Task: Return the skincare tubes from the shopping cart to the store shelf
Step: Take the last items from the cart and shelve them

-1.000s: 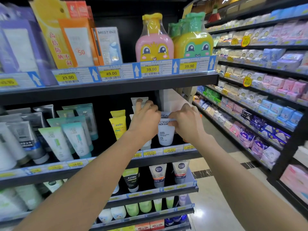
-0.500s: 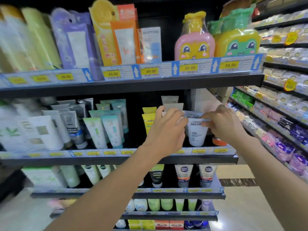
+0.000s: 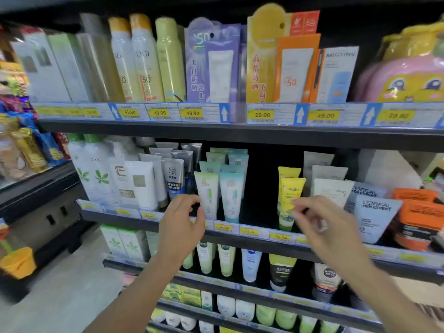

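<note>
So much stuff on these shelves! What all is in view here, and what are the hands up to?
L'Oreal Men Expert tubes: two, pale blue-grey, middle shelf right.
Orange tubes: at least two, far right of them.
Yellow tubes: two, middle shelf centre.
Teal and green tubes: several rows, left of the gap.
Spray cans: three, yellow-white, top shelf.
Sunscreen packs: purple, orange, white, top shelf.
Price tags: yellow, along shelf edges.
Left hand: loosely curled, holds nothing.
Right hand: blurred, holds nothing visible.
</note>
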The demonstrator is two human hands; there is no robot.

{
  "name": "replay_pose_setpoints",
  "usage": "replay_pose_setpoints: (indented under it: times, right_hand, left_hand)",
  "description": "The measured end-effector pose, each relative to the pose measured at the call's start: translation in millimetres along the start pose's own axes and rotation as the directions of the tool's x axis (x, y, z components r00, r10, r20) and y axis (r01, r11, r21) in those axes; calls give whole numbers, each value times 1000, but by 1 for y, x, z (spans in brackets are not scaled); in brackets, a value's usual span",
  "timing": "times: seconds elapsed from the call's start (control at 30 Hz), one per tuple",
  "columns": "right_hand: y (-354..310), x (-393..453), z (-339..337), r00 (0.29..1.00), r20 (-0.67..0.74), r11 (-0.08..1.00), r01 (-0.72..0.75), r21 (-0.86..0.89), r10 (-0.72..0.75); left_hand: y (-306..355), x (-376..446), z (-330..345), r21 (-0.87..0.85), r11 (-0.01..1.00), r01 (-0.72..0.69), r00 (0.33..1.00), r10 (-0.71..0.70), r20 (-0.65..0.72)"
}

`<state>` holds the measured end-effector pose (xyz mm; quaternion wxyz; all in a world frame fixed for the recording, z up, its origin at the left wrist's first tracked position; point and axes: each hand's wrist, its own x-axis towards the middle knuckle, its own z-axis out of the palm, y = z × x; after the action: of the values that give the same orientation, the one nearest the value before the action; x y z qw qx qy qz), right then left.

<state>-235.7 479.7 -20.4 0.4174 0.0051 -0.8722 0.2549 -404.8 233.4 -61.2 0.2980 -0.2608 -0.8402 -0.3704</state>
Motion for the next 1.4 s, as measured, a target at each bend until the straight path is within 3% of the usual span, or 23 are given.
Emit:
replay_pose_setpoints:
  times: [0.07, 0.13, 0.3, 0.5, 0.67, 0.8, 1.1, 1.4]
  right_hand:
    - [-19, 10, 46, 971, 141, 975, -206, 80, 194]
    - [-25, 19, 88, 916, 218, 935, -352, 40, 336]
    - [-27, 31, 140, 854, 150, 866, -500, -31, 498]
    - [-31, 35, 152, 828, 110, 835, -541, -95, 549]
    - [-34, 40, 160, 807, 63, 796, -562, -223, 587]
    - [-32, 45, 160, 790, 78, 782, -578, -232, 608]
    - [-36, 46, 163, 772, 121, 777, -598, -196, 625]
    - [-34, 45, 157, 772, 151, 786, -594, -172, 617]
  left_hand:
    - [-15, 3, 4, 4, 994, 113, 992, -113, 60]
    - [-27, 7, 10, 56, 986, 155, 979, -161, 125]
    - [-37, 13, 25, 160, 985, 64, 979, -93, 179]
    - [-40, 22, 33, 46, 987, 152, 953, -158, 258]
    - [-39, 29, 32, 21, 992, 126, 948, -126, 293]
    - [-43, 33, 30, 63, 994, 89, 950, -104, 295]
    - [-55, 39, 32, -18, 994, 109, 940, -97, 327]
    - [-51, 37, 23, -59, 980, 192, 923, -160, 349]
